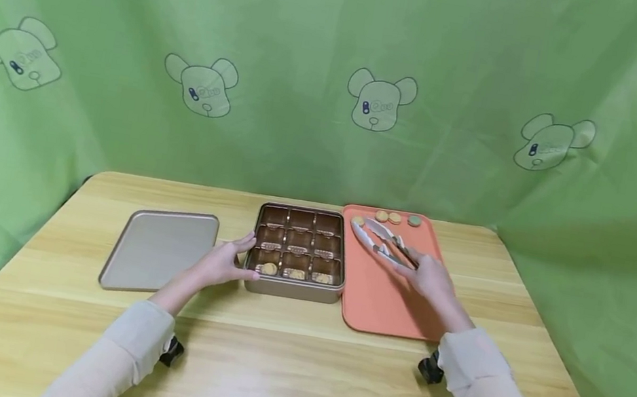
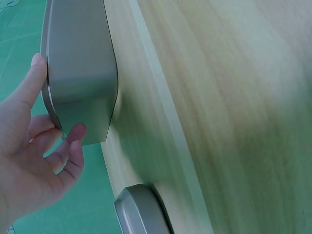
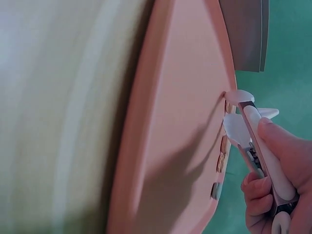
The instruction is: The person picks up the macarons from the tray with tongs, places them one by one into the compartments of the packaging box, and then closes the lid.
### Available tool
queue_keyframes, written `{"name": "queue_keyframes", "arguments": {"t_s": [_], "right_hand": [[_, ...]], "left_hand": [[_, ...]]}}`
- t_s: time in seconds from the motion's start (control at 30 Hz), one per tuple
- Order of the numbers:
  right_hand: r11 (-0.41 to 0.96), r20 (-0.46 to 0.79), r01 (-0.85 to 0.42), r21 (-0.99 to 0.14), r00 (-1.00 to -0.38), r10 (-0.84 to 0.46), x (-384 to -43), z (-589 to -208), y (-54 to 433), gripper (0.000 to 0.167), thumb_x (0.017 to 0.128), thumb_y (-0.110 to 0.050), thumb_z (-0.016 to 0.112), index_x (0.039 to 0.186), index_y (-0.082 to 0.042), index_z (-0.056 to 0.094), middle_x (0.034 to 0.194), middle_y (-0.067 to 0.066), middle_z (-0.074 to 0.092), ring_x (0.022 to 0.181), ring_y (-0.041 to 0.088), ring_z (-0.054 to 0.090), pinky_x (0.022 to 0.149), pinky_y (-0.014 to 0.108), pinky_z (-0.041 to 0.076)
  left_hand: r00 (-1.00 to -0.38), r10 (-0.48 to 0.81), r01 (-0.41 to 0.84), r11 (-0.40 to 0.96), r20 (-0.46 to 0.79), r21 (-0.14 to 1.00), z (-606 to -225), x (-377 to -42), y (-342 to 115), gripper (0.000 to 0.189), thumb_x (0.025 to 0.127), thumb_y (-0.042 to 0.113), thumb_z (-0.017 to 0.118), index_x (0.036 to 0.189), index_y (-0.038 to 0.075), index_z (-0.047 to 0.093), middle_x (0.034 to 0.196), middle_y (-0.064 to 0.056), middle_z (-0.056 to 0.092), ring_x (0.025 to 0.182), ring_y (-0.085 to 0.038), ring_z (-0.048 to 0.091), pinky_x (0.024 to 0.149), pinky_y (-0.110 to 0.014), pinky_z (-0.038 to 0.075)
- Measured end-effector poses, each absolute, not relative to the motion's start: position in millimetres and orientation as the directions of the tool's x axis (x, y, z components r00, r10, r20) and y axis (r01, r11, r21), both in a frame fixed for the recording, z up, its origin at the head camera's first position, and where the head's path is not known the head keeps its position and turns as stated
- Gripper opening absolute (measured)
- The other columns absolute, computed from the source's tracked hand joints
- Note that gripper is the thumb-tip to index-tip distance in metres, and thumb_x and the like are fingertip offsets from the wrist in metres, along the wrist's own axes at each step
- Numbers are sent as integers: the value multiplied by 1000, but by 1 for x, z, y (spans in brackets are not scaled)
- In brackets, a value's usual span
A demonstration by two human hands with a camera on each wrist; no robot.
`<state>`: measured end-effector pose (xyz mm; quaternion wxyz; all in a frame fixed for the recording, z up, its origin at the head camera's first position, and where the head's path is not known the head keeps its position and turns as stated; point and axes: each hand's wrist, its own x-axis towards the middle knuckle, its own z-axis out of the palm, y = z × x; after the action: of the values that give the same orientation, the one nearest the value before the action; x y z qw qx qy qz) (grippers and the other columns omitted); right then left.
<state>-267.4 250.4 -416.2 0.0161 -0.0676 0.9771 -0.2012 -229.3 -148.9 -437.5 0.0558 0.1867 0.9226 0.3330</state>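
Note:
My left hand holds the front left corner of a metal box, thumb at the front rim and fingers against the left side. A clear insert divides the box into several compartments; the front row holds pale yellow macarons. My right hand grips metal tongs above an orange tray. The tongs' arms stand apart, their tips close to a yellow macaron at the tray's far left corner. Whether they touch it is hard to tell. In the right wrist view, the tongs partly hide that macaron.
Two yellowish macarons and a green one lie along the tray's far edge. A flat metal lid rests left of the box on the wooden table. Green curtains hang behind and at both sides.

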Motion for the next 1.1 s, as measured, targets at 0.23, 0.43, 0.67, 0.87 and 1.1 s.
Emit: {"name": "queue_keyframes", "arguments": {"t_s": [0.23, 0.43, 0.67, 0.87, 1.1], "right_hand": [[897, -20, -135, -421, -987, -158, -256, -418, 261, 63, 86, -34, 61, 135, 0, 40, 124, 34, 47, 93, 42, 53, 68, 46, 43], [891, -24, -127, -436, -988, -152, -256, -418, 263, 63, 87, -34, 60, 136, 0, 39, 122, 35, 48, 91, 42, 54, 70, 48, 44], [901, 31, -168, -400, -985, -170, -256, -421, 258, 60, 87, -31, 61, 134, 1, 41, 118, 35, 51, 94, 45, 55, 73, 51, 45], [885, 71, -209, -416, -978, -197, -255, -423, 263, 59, 87, -30, 62, 133, 2, 43, 122, 35, 48, 101, 47, 52, 77, 53, 44], [754, 66, -224, -617, -970, -234, -253, -427, 281, 60, 89, -32, 59, 135, 3, 39, 103, 35, 58, 88, 45, 56, 74, 47, 47]], "left_hand": [[-928, 373, 295, 701, 19, 649, -439, -226, -151, 85, 73, 32, 74, 137, -4, 31, 148, -19, 20, 39, -7, 30, 55, -25, 43], [-928, 371, 289, 694, 17, 659, -439, -226, -151, 85, 73, 31, 74, 138, -4, 30, 148, -18, 19, 39, -7, 31, 55, -25, 43], [-927, 374, 289, 687, 15, 666, -439, -226, -150, 85, 74, 30, 74, 138, -4, 30, 148, -18, 18, 39, -7, 31, 49, -24, 43], [-929, 371, 282, 683, 12, 674, -439, -227, -150, 85, 74, 30, 74, 138, -4, 29, 149, -17, 18, 39, -7, 32, 44, -24, 41], [-925, 379, 283, 676, 9, 680, -438, -229, -149, 86, 73, 29, 74, 139, -4, 29, 149, -17, 17, 40, -7, 33, 45, -24, 42]]}}
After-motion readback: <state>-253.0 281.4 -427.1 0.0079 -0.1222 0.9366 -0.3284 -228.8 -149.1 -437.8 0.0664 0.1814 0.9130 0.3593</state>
